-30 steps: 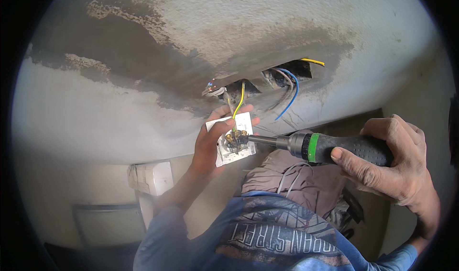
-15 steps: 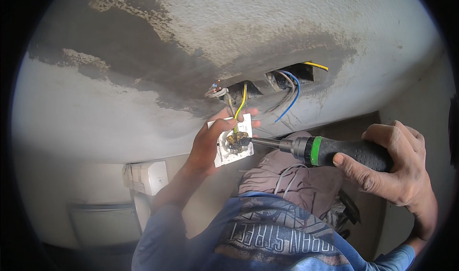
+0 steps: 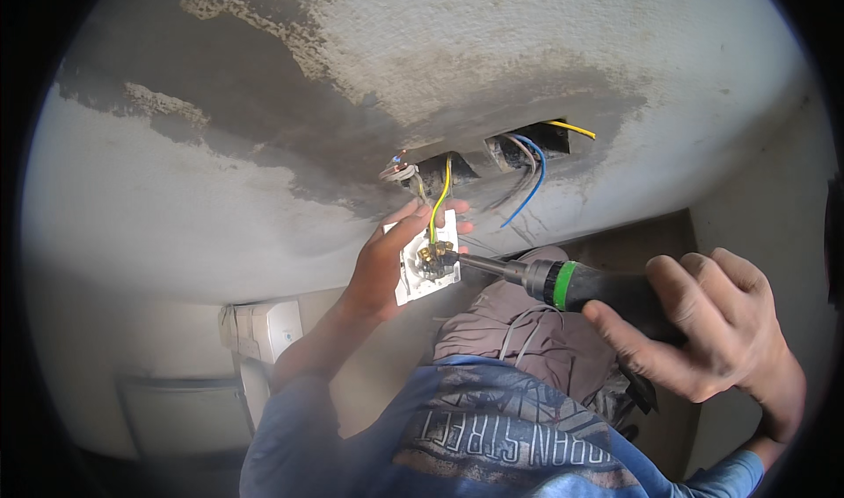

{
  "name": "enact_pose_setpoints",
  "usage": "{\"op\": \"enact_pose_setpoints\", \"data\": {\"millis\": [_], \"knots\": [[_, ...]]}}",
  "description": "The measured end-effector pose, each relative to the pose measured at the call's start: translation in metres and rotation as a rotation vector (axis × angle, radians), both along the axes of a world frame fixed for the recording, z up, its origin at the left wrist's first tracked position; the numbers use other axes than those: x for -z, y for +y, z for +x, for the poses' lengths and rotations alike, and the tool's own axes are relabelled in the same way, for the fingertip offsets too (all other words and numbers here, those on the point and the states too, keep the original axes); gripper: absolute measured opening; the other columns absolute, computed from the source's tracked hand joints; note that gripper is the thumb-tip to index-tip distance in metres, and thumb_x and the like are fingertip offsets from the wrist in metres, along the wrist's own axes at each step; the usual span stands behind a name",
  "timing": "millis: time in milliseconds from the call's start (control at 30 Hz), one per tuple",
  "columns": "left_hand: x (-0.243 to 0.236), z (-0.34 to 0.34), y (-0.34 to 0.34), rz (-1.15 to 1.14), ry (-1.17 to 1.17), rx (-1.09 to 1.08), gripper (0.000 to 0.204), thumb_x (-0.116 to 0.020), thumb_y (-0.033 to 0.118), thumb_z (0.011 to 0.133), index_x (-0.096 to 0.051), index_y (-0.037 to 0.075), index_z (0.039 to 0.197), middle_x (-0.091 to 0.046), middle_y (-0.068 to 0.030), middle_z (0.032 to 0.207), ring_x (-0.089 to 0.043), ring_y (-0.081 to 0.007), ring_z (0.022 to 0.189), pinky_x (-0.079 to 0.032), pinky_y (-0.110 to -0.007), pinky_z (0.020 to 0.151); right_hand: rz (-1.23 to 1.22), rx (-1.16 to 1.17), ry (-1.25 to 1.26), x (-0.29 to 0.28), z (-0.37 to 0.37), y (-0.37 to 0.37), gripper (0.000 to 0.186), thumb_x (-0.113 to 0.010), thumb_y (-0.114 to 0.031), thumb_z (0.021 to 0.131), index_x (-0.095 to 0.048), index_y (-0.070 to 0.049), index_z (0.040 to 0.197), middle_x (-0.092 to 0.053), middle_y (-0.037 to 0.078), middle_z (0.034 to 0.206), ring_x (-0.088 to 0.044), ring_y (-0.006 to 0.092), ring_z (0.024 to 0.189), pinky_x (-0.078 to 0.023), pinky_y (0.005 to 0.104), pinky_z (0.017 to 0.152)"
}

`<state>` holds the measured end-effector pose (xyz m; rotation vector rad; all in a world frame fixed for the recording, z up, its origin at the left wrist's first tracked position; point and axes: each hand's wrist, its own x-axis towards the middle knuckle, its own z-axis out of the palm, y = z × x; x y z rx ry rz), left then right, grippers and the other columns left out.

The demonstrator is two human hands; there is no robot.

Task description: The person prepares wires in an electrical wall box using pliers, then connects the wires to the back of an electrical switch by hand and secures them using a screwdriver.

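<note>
My left hand (image 3: 389,256) grips a white wall socket (image 3: 411,289) by its edges, its back with brass terminals facing up. A yellow-green wire (image 3: 438,206) runs from the wall box (image 3: 457,169) down into the terminals, with a grey wire (image 3: 420,187) next to it. My right hand (image 3: 716,327) is wrapped round the black handle of a screwdriver (image 3: 563,285) with a green ring. The shaft points left, and its tip meets the side of the socket's terminal block. The exact screw under the tip is too small to make out.
A second wall box (image 3: 556,139) to the right has a blue wire (image 3: 538,186) and a yellow wire (image 3: 571,130) sticking out. Coiled wire ends (image 3: 399,171) hang left of the first box. A white box (image 3: 280,329) stands at lower left, near a dark-framed panel (image 3: 185,414).
My right hand has shifted slightly left and its fingers have moved round the screwdriver handle. The tip stays at the socket, which my left hand keeps holding almost in place.
</note>
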<state>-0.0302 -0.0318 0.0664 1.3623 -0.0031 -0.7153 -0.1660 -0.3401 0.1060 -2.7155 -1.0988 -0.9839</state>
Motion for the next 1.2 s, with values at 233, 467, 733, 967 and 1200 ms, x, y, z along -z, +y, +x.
{"op": "enact_pose_setpoints", "data": {"millis": [233,467,733,967,1200], "knots": [[0.004,0.001,0.0,0.022,-0.023,-0.01,0.047,-0.046,0.023,0.098,-0.044,-0.006,0.135,-0.059,-0.0221,0.127,-0.067,-0.0282,0.105,-0.06,-0.04,0.083,-0.142,0.006,0.097,-0.004,0.006,-0.005,0.057,-0.075,-0.012,0.077,-0.068,-0.034,0.129,-0.05,0.01,0.086,-0.052,0.0127,0.061,-0.046,0.0248,0.043],[0.008,0.004,0.003,0.044,-0.101,0.011,0.043,-0.046,0.023,0.1,-0.045,-0.006,0.132,-0.06,-0.0208,0.126,-0.067,-0.0263,0.104,-0.062,-0.039,0.077,0.93,0.113,1.096,0.004,0.013,0.004,0.042,-0.07,-0.028,0.092,-0.069,0.004,0.119,-0.068,0.019,0.078,-0.061,0.0257,0.063,-0.052,0.0367,0.063],[-0.002,0.006,0.0,0.081,-0.073,0.044,0.041,-0.045,0.022,0.1,-0.045,-0.006,0.131,-0.055,-0.0219,0.134,-0.063,-0.027,0.114,-0.06,-0.04,0.085,-0.012,0.1,0.306,-0.008,0.007,0.002,0.059,-0.078,-0.015,0.078,-0.064,-0.027,0.134,-0.047,0.002,0.082,-0.055,0.0123,0.064,-0.048,0.0238,0.046],[-0.004,0.008,0.002,0.119,-0.081,0.067,0.041,-0.045,0.021,0.1,-0.044,-0.006,0.13,-0.055,-0.0233,0.135,-0.061,-0.0284,0.116,-0.058,-0.04,0.088,-0.052,0.048,0.209,-0.001,0.008,0.009,0.056,-0.08,-0.015,0.078,-0.066,-0.019,0.132,-0.045,0.003,0.079,-0.049,0.0108,0.055,-0.04,0.0237,0.04],[-0.004,0.013,0.002,0.11,-0.053,0.094,0.037,-0.046,0.021,0.101,-0.045,-0.006,0.127,-0.056,-0.0243,0.133,-0.062,-0.028,0.115,-0.06,-0.039,0.082,0.215,0.075,0.506,-0.005,0.004,0.02,0.053,-0.08,-0.017,0.077,-0.067,-0.005,0.127,-0.048,0.004,0.064,-0.049,0.0128,0.054,-0.041,0.0284,0.04]]}}
